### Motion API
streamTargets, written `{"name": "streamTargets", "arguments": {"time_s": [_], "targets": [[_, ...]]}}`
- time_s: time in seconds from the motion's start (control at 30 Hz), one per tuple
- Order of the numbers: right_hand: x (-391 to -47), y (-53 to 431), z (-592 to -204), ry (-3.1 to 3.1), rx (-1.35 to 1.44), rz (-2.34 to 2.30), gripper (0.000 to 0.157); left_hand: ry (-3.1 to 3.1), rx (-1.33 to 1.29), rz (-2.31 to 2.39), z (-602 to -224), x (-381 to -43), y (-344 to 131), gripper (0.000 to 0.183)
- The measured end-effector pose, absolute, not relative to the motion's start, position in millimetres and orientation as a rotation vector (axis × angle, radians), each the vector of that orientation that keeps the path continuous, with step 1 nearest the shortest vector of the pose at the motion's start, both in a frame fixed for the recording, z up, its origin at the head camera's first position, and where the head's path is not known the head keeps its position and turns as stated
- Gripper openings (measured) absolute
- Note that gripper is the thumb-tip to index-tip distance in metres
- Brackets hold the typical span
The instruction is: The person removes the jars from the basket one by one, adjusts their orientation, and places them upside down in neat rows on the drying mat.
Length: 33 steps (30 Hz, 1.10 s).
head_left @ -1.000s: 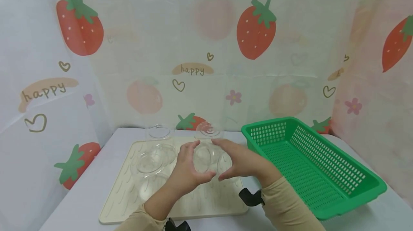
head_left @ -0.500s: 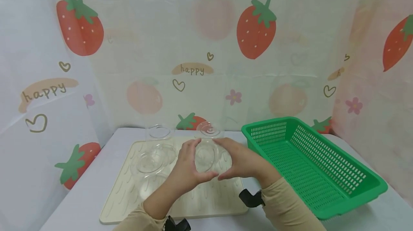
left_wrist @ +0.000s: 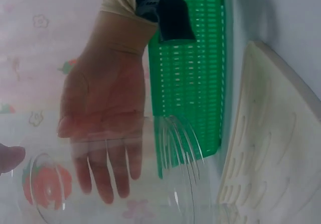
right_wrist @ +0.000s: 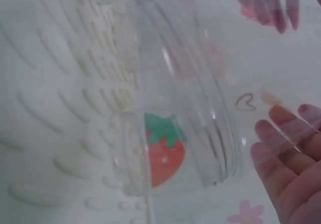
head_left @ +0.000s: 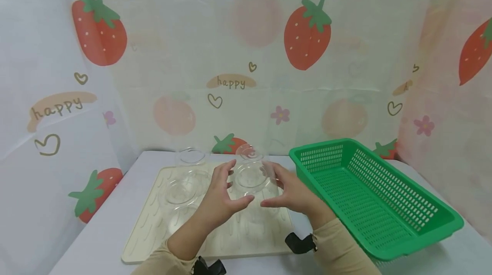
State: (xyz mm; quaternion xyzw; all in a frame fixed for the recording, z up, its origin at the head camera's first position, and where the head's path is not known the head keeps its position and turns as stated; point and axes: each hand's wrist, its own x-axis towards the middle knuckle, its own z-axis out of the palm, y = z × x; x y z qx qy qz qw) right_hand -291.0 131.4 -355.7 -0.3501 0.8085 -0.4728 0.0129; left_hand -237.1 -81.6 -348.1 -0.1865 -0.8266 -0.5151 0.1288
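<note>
A clear jar stands upright between my two hands, over the pale drying mat. The left hand curves fingers and thumb round its left side; the right hand grips the opposite side. Through the jar wall in the left wrist view, the right hand's fingers show long and spread. Ridges ring the jar's lower end, which is close over the mat. In the right wrist view, fingertips lie right at the clear wall.
More clear jars sit on the mat: one at the back left, one behind the held jar, several at left, including a nearer jar. A green perforated basket stands at right. A strawberry-print curtain surrounds the white table.
The jar between my hands has come up slightly, and its circular end shows rounder and wider. Both hands have risen a little with it. The basket and other jars stay put.
</note>
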Motion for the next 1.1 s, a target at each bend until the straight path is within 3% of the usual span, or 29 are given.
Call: {"name": "streamTargets", "arguments": {"time_s": [0.33,1.1], "targets": [[-291,134,-380,2.337,-0.950,-1.765,0.093,-2.397,-0.520,-1.598,-350,-232,-86,0.082],[-296,141,-412,2.302,-0.837,-1.700,0.094,-2.469,-0.497,-1.711,-365,-226,-90,0.077]]}}
